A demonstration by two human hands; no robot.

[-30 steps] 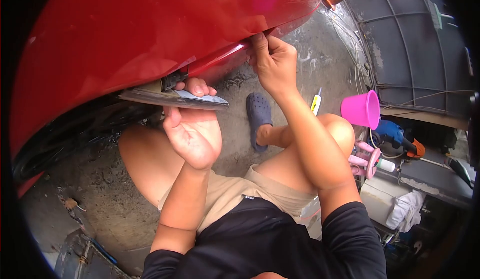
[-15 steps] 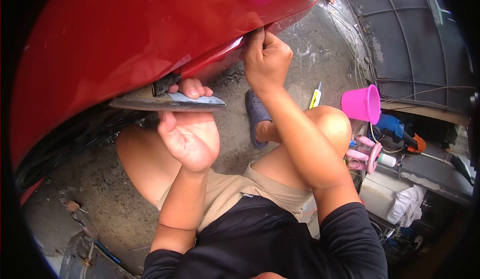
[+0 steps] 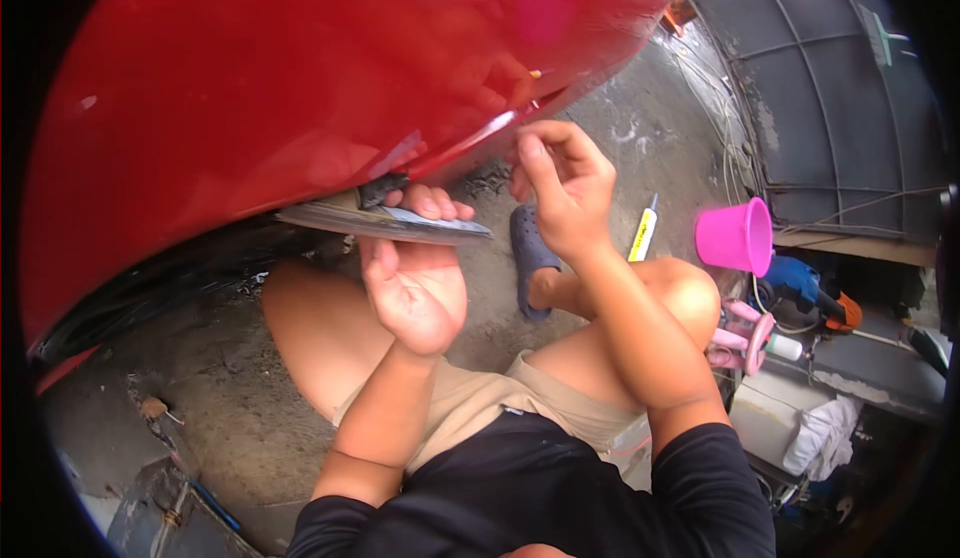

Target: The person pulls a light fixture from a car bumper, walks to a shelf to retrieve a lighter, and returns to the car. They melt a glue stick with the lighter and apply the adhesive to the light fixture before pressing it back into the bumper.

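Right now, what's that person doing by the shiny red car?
A person is low down beside a red car body. The left grip holds a flat, dark-edged strip at the car body's lower edge. The right grip is curled near that edge; I can't tell if it holds anything. A pointed tube and pink bucket are on the right.

L hand grips a thin dark flap, w/ fingers over the top & palm below. The flap is by the low edge of a big, shiny red panel. R hand is curled up nr the same edge; can't tell if it holds sth. A yellow & white tube is on the grey floor nr the R knee. Also: pink bucket, blue & orange tool, white cloth. R foot has a dark clog.
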